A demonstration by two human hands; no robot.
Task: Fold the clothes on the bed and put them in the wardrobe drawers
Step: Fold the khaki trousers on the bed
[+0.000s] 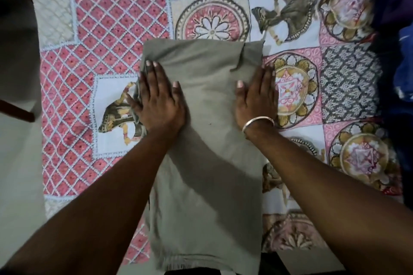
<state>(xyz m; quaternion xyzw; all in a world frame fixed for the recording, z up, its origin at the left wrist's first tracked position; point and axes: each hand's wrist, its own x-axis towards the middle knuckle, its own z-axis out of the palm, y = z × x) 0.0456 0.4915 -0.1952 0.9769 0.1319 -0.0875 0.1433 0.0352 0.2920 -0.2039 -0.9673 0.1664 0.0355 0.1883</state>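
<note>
Head view: my left hand [157, 98] and right hand [257, 98] lie flat, fingers straight, pressing the folded olive garment [207, 140] between them onto the patterned bedsheet [107, 51].

One view only: a wide-angle head-worn camera, looking forward and steeply down, almost straight onto the bed with its pink, white and gold patterned cotton bedspread [125, 29]. It stands close: both forearms enter from the bottom edge and reach to mid-frame. The long folded olive-green cloth garment [207, 163] runs from bottom edge to centre. Frame edges bow slightly (lens distortion). No second view exists for overlap.
</note>
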